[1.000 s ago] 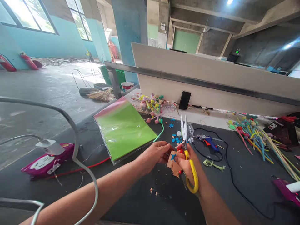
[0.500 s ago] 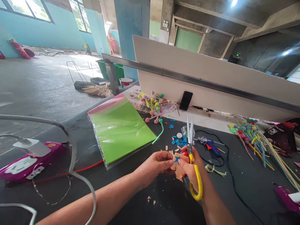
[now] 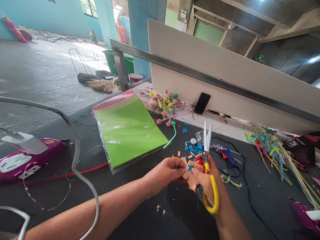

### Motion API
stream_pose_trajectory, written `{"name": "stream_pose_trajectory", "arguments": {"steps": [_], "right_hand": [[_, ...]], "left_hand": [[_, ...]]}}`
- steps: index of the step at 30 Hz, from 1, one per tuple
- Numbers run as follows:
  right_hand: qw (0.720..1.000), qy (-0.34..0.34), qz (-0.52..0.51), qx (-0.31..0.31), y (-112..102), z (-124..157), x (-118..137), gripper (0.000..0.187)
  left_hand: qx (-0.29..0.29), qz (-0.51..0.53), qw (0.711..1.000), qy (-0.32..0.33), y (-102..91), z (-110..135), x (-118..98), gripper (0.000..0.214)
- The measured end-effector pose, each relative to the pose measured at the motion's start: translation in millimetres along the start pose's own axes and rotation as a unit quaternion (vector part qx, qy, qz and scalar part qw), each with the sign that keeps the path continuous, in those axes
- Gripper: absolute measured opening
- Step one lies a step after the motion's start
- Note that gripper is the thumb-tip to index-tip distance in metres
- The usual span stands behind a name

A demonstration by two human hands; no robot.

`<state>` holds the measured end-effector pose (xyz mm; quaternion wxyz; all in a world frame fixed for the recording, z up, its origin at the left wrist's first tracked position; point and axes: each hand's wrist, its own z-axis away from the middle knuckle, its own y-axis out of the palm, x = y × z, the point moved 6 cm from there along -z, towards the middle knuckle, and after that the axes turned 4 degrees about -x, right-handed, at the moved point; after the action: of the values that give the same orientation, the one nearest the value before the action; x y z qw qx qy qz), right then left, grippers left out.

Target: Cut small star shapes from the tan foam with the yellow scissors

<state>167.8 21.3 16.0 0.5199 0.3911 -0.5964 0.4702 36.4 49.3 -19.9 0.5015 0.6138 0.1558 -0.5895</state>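
Note:
My left hand (image 3: pixel 172 171) is closed, its fingertips pinching the left edge of a peach-coloured sheet piece (image 3: pixel 192 180) with ragged edges. A small blue star (image 3: pixel 190 166) lies on that piece, by the tip of my right thumb. Closed as well, my right hand (image 3: pixel 210 180) grips the right side of the sheet piece and keeps a pair of yellow-handled scissors (image 3: pixel 214 196) in the palm. The scissor blades point up and away, slightly apart. Something red (image 3: pixel 199 162) shows behind the sheet piece, partly hidden by my fingers.
Blue scraps (image 3: pixel 193 147) and a blue star cutout (image 3: pixel 184 130) lie beyond my hands. A blue glue gun (image 3: pixel 228 158) with a black cord sits right. Left are a wrapped green sheet pack (image 3: pixel 132 133) and a purple power strip (image 3: pixel 32 160). A phone (image 3: pixel 202 103) leans at the back.
The view has shifted slightly, so most things sit a little differently in it. Both hands keep the same hold on the sheet piece and scissors, with little visible movement.

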Motion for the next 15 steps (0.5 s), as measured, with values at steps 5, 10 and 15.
{"name": "stream_pose_trajectory", "arguments": {"steps": [5,10,15], "right_hand": [[1.0,0.009,-0.006,0.015,2.4,-0.1,-0.9,0.029],[0.999,0.028,-0.034,0.013,4.6,1.6,0.9,0.032],[0.999,0.027,-0.043,0.014,5.3,1.8,2.1,0.031]], "left_hand": [[-0.003,-0.019,1.0,0.004,0.6,-0.2,-1.2,0.028],[-0.006,-0.047,0.999,0.01,1.6,0.4,-4.1,0.028],[0.002,-0.04,0.999,0.019,0.6,-0.6,-3.0,0.025]]}}
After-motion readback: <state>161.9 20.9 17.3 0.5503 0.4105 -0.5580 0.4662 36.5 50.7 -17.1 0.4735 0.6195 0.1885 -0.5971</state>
